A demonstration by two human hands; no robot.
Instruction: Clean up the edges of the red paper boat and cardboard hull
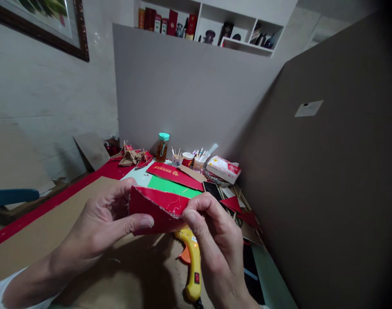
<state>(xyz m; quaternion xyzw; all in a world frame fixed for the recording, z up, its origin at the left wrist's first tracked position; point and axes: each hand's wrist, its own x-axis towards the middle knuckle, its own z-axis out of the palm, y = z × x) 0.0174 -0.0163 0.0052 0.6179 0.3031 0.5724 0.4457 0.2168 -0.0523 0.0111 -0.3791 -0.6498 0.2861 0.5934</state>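
Note:
A folded piece of red cardboard [157,214] is held up in front of me, above the table. Its cut upper edges look pale and frayed. My left hand [102,223] grips its left end, thumb on the near face and fingers behind. At the right corner my right hand [211,231] pinches the edge between thumb and forefinger. Below the cardboard lies a yellow glue gun [193,270] with an orange trigger and a red switch; its front end is hidden behind the cardboard.
A brown board [28,253] covers the near table. Behind are a bottle with a turquoise lid [162,148], cups of pens and sticks [199,163], a tissue pack [224,169], a phone [212,189] and a red card sheet [176,175]. Grey panels [183,94] enclose the back and right.

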